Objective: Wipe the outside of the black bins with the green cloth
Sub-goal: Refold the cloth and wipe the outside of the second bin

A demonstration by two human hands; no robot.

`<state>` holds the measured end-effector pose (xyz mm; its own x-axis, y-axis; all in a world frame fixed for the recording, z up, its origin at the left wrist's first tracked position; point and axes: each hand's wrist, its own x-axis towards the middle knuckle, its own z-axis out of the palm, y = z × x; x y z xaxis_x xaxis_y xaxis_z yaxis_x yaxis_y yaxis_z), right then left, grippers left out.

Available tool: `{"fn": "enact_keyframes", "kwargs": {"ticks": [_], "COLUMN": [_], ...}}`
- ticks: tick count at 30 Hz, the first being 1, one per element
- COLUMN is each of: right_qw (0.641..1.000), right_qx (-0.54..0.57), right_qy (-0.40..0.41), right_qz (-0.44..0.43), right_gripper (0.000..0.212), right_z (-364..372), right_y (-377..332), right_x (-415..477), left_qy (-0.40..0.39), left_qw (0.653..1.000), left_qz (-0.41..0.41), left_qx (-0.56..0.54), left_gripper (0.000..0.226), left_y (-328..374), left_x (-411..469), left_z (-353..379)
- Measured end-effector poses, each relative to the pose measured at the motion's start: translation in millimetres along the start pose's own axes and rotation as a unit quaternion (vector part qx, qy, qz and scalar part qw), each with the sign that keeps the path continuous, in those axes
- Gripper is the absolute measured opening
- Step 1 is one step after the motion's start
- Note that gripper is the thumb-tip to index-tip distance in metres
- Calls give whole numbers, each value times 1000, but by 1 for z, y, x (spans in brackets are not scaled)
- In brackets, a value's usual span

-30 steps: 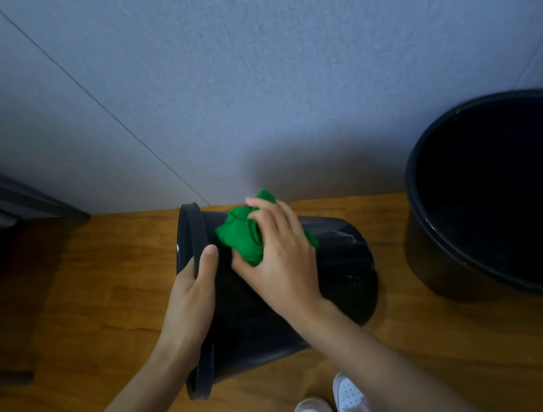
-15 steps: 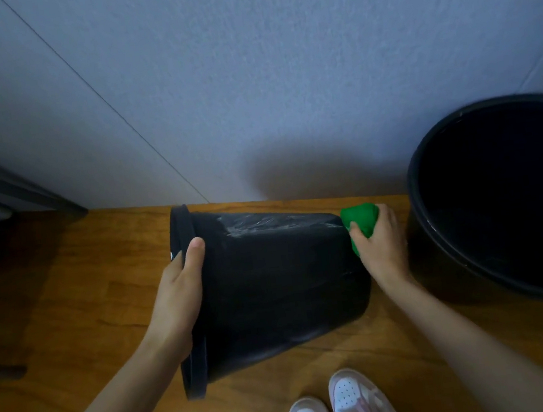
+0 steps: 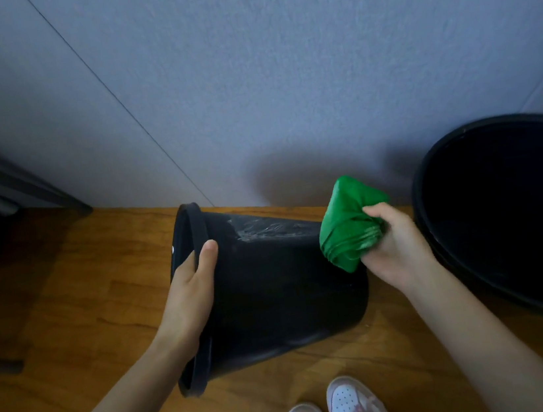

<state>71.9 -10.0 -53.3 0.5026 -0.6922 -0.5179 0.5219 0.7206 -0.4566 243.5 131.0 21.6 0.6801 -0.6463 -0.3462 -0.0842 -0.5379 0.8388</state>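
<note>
**Tipped bin, outer wall: wiping in hand**

Item: one black tipped bin (image 3: 281,294), lying on its side on the wood floor (image 3: 68,301). Its mouth lay toward the left fingers and its base toward the right fingers.

Step, as judged: the wiping of this bin's outside, partway through. Pale streaks (image 3: 266,232) showed on the upper wall, between the two hands.

Left hand (image 3: 191,285): clamped on the rim, thumb laid flat on the outer wall, the other fingers curled inside the mouth (their tips hidden). The forearm reached in from below, steadying the bin.

Right hand (image 3: 396,248): fingers closed tight round the bunched green cloth (image 3: 345,227). The wad stood above and to the left of the knuckles, at the bin's base edge. Whether the cloth touched the plastic there could not be told.

Upright bin (image 3: 420,214): just beyond the right knuckles, by the wall (image 3: 279,66), apparently not yet taken up.

Next move, as judged: press the wad flat on the streaked wall and draw it toward the left thumb. The left hand would need to roll the bin to bring up the side against the floor.
</note>
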Motion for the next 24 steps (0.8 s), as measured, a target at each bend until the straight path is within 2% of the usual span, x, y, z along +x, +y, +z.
{"fn": "enact_keyframes", "kwargs": {"ticks": [1,4,7,9,11,12,14,16,17,18,22,23,24], "right_qw": [1000,998,976,913,817,778,721,676,670,680,743,742,720], "right_qx": [-20,-68,-187,-331,-462,-504,-570,-631,-642,-633,-572,-573,-593], "right_qy": [3,4,59,129,180,179,118,37,7,-12,-74,-91,-99], "right_qz": [3,-11,-93,-199,-293,-330,-376,-378,-374,-369,-340,-337,-347], "right_gripper": [26,49,51,58,71,73,76,78,76,72,43,41,43], "right_z": [-2,-5,-5,-2,1,3,4,0,-4,-7,-11,-12,-13], "right_y": [0,1,5,8,15,21,39,54,56,53,30,28,28], "right_x": [1,1,1,0,-1,-5,-9,-11,-11,-11,-12,-12,-10], "left_qy": [3,9,0,-5,-13,-19,-31,-34,-35,-38,-46,-44,-43], "left_qw": [1000,1000,1000,1000,1000,999,999,998,998,998,998,998,999], "left_qz": [-2,-9,-5,5,20,28,36,37,36,36,34,32,30], "left_qx": [-3,-12,-9,2,9,10,17,24,26,27,23,18,13], "left_gripper": [27,26,26,27,27,28,27,29,30,31,31,31,31], "left_y": [0,-1,0,1,1,1,2,1,1,1,2,2,2], "left_x": [0,1,0,-1,-3,-4,-5,-5,-5,-4,-3,-3,-3], "left_z": [0,-2,0,1,3,4,5,5,5,5,4,4,4]}}
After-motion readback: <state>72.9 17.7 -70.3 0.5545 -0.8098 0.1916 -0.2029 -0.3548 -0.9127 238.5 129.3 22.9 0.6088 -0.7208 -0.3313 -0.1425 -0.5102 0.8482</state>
